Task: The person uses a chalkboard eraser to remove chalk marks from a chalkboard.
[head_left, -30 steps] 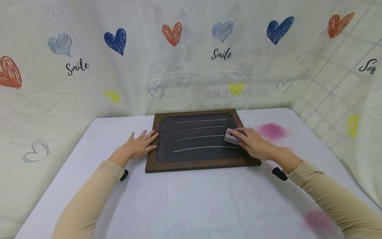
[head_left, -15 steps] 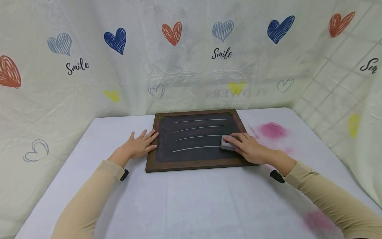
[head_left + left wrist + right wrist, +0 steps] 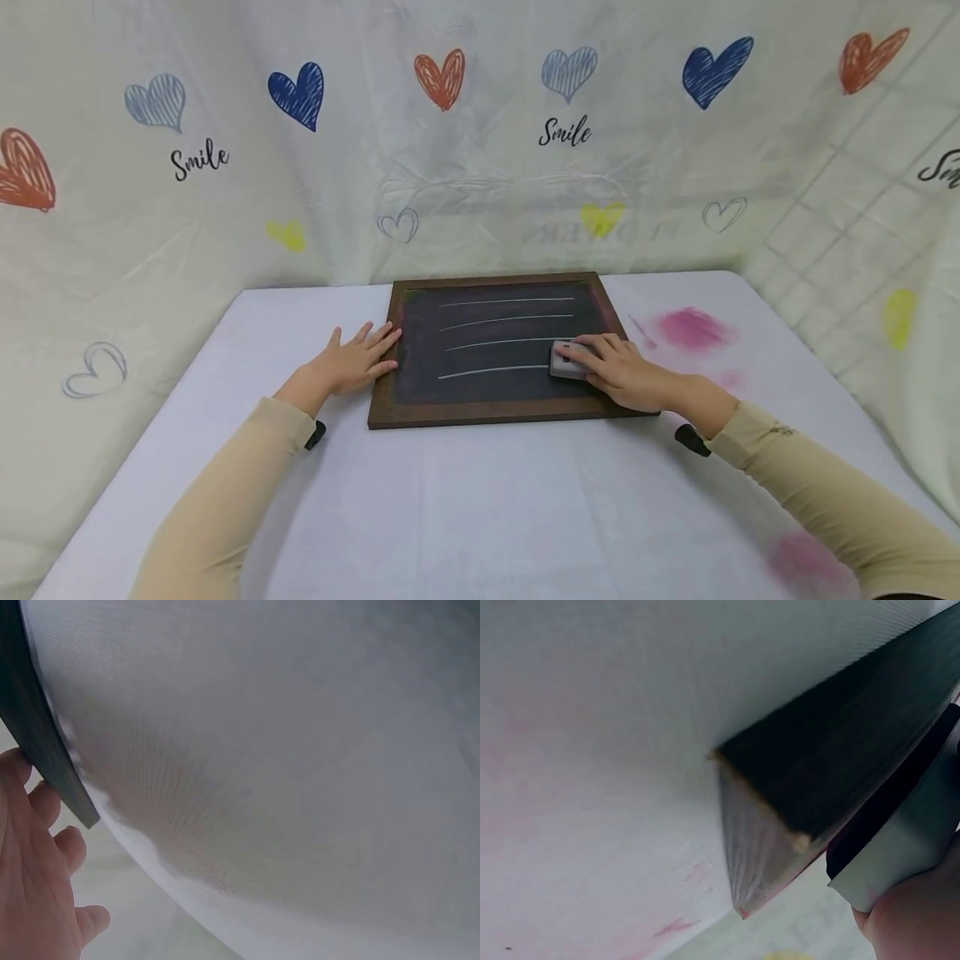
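Observation:
A wooden-framed chalkboard [image 3: 480, 387] lies on the table, with several curved white chalk lines running across its dark face. My left hand [image 3: 348, 364] rests on the board's left frame, fingers spread and straight; in the left wrist view those fingers touch the frame's edge [image 3: 41, 727]. Over the right part of the board, my right hand [image 3: 626, 371] grips a grey chalkboard eraser [image 3: 567, 363], which sits on the lower two lines' right ends. The right wrist view shows the eraser's pale body and dark felt [image 3: 900, 817] just by the frame [image 3: 840, 742].
White cloth covers the table [image 3: 480, 508], with pink smudges [image 3: 693, 327] right of the board and another pink patch [image 3: 806, 557] near the right forearm. Behind the table hangs a pale curtain [image 3: 495, 167] printed with hearts and words.
My right hand has moved the eraser left and slightly down on the board. The lowest chalk line's right end no longer shows beyond the eraser. The left hand has stayed put.

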Motion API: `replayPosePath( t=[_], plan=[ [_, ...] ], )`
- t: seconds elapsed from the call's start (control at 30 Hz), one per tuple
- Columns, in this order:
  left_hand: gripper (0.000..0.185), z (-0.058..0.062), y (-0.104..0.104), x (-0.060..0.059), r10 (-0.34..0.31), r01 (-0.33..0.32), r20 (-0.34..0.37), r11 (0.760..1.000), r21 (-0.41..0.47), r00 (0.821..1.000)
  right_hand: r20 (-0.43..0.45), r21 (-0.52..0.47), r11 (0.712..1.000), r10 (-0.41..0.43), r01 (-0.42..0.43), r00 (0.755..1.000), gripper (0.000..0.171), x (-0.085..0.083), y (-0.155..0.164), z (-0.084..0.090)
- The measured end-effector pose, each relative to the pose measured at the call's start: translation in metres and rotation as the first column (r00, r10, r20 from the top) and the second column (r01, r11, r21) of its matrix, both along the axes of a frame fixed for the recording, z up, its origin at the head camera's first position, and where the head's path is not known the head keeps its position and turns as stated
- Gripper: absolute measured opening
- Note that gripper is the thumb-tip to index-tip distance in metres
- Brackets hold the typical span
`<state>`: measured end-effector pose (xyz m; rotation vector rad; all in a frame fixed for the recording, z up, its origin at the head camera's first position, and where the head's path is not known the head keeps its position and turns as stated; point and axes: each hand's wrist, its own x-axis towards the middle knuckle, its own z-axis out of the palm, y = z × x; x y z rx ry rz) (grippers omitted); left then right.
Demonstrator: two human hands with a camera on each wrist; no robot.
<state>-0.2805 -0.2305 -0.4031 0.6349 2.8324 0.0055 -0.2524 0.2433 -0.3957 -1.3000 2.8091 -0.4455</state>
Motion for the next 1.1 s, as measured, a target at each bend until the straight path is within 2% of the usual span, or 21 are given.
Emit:
replayPosePath(
  t=[0.5, 0.77, 1.1],
  plan=[
    [0.069, 0.001, 0.0, 0.0, -0.008, 0.008, -0.005, 1.0, 0.003, 1.0, 0.004, 0.066, 0.998, -0.005, 0.005, 1.0, 0.055, -0.003, -0.023, 0.004],
    [0.071, 0.0, -0.003, 0.002, 0.003, -0.003, -0.001, 1.0, 0.004, 1.0, 0.067, 0.094, 0.995, 0.026, -0.032, 0.997, 0.059, -0.009, -0.054, 0.002],
    [0.07, 0.005, 0.002, 0.003, -0.013, 0.013, 0.002, 1.0, 0.005, 1.0, 0.117, 0.133, 0.988, 0.062, -0.078, 0.991, 0.06, -0.012, -0.09, 0.007]
  ],
)
